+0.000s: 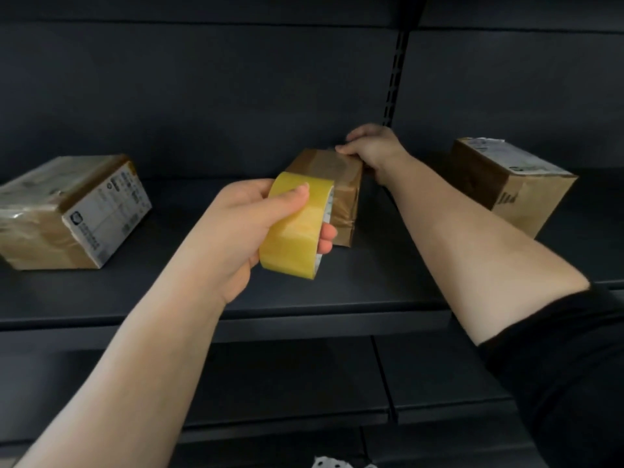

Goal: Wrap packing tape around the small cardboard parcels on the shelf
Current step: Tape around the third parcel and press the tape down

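The left hand [243,224] is clamped on a yellow roll of packing tape [297,228] – thumb over the top of the roll, fingers curled under and through its core – and holds it just above the shelf [337,292], right up against the near face of the middle parcel [331,187]. Roll and parcel look to be touching, or nearly; can't tell for sure, as the roll hides that edge.

The right hand [371,150] is closed on the far right top corner of that same small cardboard parcel, fingertips pressed on its top, thumb side hidden behind the box. The parcel stands on the dark shelf approx. mid-frame, towards the far wall, and glossy tape already shows across its top and down its near face.

Two more parcels sit on the same shelf, well apart from the middle one. The left parcel [71,211] lies flat w/ a white printed label on its near-right face and shiny tape over the top. The right parcel [513,184] is a taller brown box w/ a white label on top – plain cardboard on the sides that show.

A black sleeve [567,373] covers the right upper arm at the near right; both forearms are bare.
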{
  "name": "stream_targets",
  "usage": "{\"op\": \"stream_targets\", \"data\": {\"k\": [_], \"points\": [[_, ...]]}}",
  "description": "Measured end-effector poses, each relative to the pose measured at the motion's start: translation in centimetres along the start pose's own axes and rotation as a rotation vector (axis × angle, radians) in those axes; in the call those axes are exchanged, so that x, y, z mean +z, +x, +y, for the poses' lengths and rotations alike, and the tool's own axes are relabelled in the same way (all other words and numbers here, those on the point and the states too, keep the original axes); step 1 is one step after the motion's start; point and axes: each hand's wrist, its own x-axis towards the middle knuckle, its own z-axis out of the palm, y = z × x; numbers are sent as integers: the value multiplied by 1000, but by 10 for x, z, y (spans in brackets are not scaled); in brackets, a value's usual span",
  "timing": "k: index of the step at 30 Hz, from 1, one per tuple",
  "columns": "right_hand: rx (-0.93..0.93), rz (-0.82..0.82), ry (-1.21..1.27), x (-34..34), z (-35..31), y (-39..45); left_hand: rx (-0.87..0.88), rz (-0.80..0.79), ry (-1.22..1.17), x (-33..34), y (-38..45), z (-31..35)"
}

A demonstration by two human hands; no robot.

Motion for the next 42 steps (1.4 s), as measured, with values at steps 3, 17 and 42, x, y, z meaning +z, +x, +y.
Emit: {"op": "stream_targets", "data": {"k": [3, 17, 42], "points": [[-279, 115, -254, -1, 3, -6, -8, 0, 4, -2, 1, -1], [-101, -168, -451, -8, -7, -2, 13, -2, -2, -3, 1, -3], [-670, -473, -905, -23, 8, -64, 163, -262, -101, -51, 9, -20]]}}
